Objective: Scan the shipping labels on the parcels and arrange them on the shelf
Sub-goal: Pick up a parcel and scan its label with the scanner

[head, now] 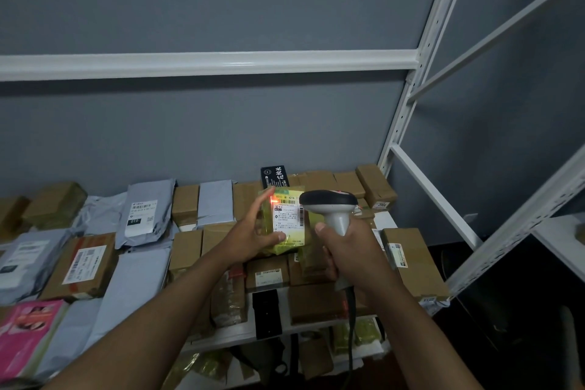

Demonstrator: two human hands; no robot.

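Nearest the camera, two bare forearms reach forward over the shelf (243, 331), a white metal rack whose lower deck is packed with parcels. The right hand (349, 252) is wrapped around the grip of a grey barcode scanner (332, 209), its dark head pointing left and its cable (350, 326) hanging down from the base of the handle. The left hand (253, 233) holds a yellow-green parcel (286, 222) upright just beside the scanner head — fingers curled round its left edge, thumb under the lower edge. The white shipping label (286, 215) faces the camera, and a red spot of scanner light glows at its upper left corner, close to the fingertips.

Below and around the hands lie brown cardboard boxes (411, 260), some with labels on top. To the left sit grey poly mailers (147, 209) and, at the near left edge, a pink packet (27, 336). Farther back, a black box (274, 176) with white characters stands behind the held parcel — more brown boxes line the rear row against the grey wall (221, 0). Above them runs a white shelf beam (205, 63), joined at the right to a perforated upright (421, 57).
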